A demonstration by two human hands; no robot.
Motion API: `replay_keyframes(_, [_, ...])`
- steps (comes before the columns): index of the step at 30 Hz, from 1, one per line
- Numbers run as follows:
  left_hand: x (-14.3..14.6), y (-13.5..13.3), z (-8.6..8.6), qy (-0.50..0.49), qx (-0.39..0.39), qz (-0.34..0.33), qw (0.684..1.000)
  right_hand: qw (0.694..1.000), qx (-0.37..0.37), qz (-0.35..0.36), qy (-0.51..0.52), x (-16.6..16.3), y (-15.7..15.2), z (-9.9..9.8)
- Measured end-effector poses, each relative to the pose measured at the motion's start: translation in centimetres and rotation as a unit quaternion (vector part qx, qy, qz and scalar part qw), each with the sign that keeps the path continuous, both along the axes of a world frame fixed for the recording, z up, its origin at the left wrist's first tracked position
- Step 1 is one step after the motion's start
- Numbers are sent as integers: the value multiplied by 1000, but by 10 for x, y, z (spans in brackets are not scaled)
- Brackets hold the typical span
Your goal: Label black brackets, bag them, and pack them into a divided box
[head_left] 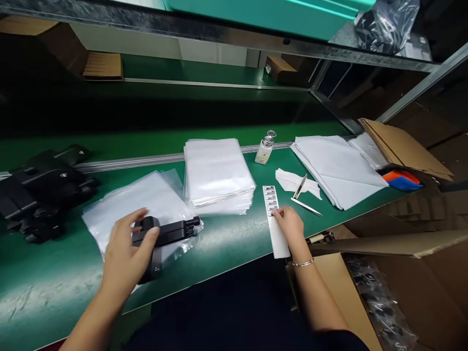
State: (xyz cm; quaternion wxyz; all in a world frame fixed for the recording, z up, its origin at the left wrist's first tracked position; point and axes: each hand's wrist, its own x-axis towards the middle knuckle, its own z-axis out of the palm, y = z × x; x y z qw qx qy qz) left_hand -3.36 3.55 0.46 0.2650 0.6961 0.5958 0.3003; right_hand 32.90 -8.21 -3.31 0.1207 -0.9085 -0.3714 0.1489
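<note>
Our left grip [126, 248] curls loosely over the part [171, 231], unbagged on the bags [109, 209] beneath it; our right grip [290, 224] pinches a label [271, 208] on the strip [278, 242], seemingly unpeeled.

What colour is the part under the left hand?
Black. The head view shows the part under the left hand, on clear bags.

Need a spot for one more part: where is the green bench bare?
Bare green mat between the black part and the label strip, in front of the bag stack; also the near-left corner in front of the pile of black parts. Crowded around bottle, tweezers and white sheets.
</note>
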Motion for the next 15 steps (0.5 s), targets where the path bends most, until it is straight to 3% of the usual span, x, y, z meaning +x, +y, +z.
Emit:
replay_keyframes(3, [53, -13, 8, -37, -61, -164, 984, 1000, 14, 0, 13, 4, 3, 1])
replay_keyframes(6, [116, -24, -5, -22, -92, -389, 916, 999, 37, -21, 18, 12, 14, 2])
replay_keyframes(8, [153, -33, -21, 3, -94, -495, 864, 997, 62, -28, 34, 14, 21, 0])
replay_keyframes(12, [191, -45, -50, 114, -72, -576, 807, 989, 115, -22, 85, 18, 25, -8])
replay_keyframes(15, [194, -44, -59, 105, -58, -564, 817, 974, 172, -17, 145, 26, 17, -13])
